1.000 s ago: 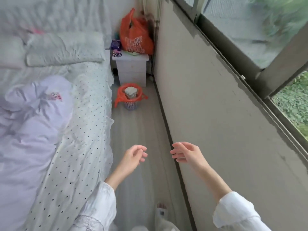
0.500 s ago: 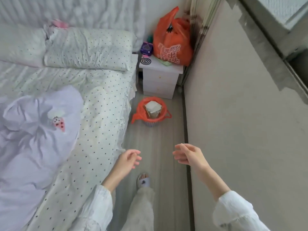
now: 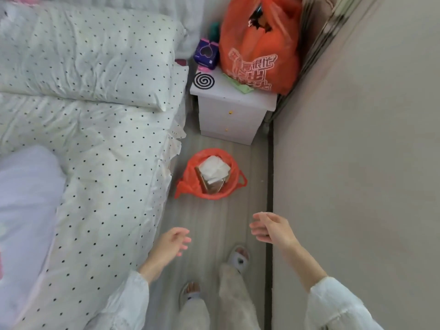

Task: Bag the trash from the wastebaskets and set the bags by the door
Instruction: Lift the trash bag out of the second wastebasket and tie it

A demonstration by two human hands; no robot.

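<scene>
Wastebasket (image 3: 210, 173) with an orange liner sits on the floor (image 3: 221, 217) at twelve o'clock from my hands, paper trash (image 3: 214, 169) inside. My left hand (image 3: 172, 242) and right hand (image 3: 271, 228) hover apart, fingers relaxed, empty. At twelve o'clock beyond stands a nightstand (image 3: 234, 115); the bed (image 3: 100, 151) at nine.

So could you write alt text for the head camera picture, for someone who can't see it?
A person's empty left hand and right hand reach toward a small wastebasket lined with an orange bag, on the floor between a polka-dot bed and a wall. Behind it, a white nightstand holds another orange bag.
</scene>
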